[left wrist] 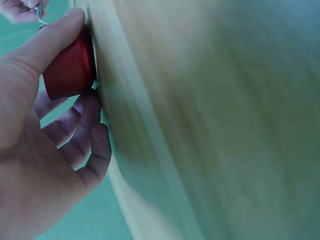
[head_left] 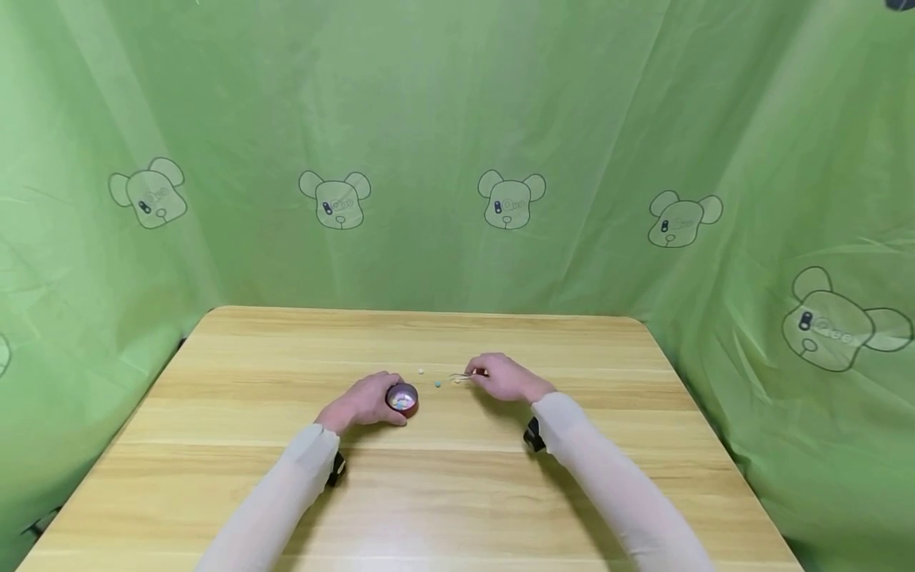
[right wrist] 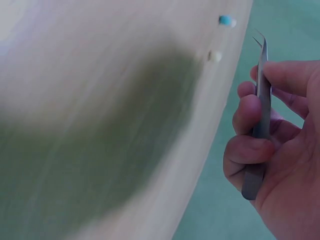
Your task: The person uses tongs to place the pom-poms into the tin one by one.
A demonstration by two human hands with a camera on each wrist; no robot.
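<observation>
My left hand [head_left: 366, 400] holds a small round cup [left wrist: 70, 70], red outside, with thumb and fingers around its side. Inside it, pale and coloured bits show in the head view. In my right hand [head_left: 506, 378] are metal tweezers [right wrist: 263, 105] with fine bent tips, gripped between thumb and fingers. Their tips are slightly parted with nothing between them, pointing left. On the table near the tips lie a small blue bead [head_left: 438, 384], a cream bead [right wrist: 215, 56] and, farther back, a white bead [head_left: 421, 371].
The wooden table [head_left: 457, 492] reaches back to a green curtain [head_left: 429, 95] printed with bear heads, which also closes off both sides. A dark wrist camera [head_left: 533, 435] hangs under the right sleeve, and another wrist camera [head_left: 337, 469] under the left.
</observation>
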